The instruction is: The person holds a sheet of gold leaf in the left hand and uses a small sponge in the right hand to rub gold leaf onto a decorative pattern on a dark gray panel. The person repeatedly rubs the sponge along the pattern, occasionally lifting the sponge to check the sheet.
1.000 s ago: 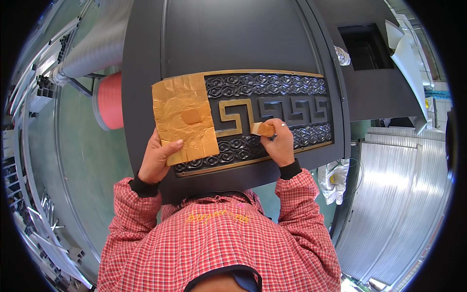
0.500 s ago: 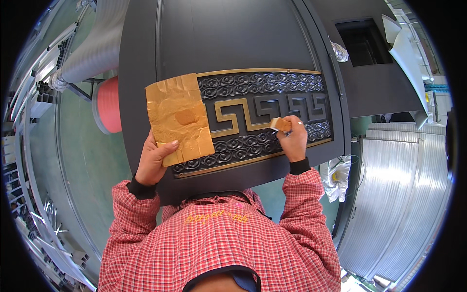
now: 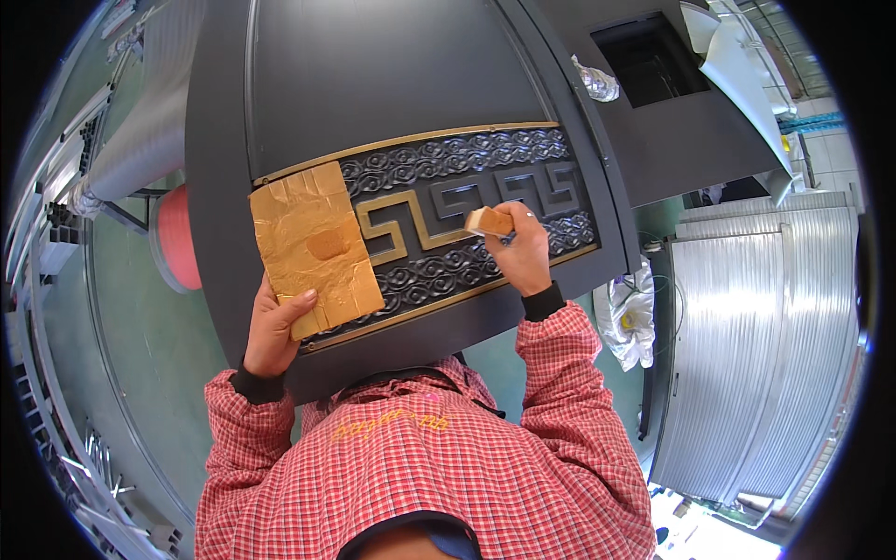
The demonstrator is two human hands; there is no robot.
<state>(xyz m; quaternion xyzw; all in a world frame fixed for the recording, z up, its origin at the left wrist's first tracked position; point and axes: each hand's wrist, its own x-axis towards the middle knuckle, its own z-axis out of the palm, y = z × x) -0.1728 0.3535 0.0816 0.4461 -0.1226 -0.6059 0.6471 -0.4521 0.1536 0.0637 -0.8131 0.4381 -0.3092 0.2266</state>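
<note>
A dark grey metal door panel (image 3: 392,93) lies flat before me, with a carved ornamental band (image 3: 448,159) across it. The band's angular key pattern is gold on its left part and dark on the right. My left hand (image 3: 273,327) pinches the lower edge of a crinkled gold sheet (image 3: 313,245) resting on the panel's left side. My right hand (image 3: 523,254) holds a small tan sponge block (image 3: 487,221) pressed against the key pattern near the band's middle.
A red round object (image 3: 177,238) sits left of the panel over a green floor (image 3: 121,373). A second dark panel with a rectangular opening (image 3: 653,65) lies at the upper right. Corrugated metal sheets (image 3: 756,355) and a white bag (image 3: 630,313) are to the right.
My right hand slid the sponge block along the key pattern to the right, then back a little toward the middle. The left hand and gold sheet stayed about where they were.
</note>
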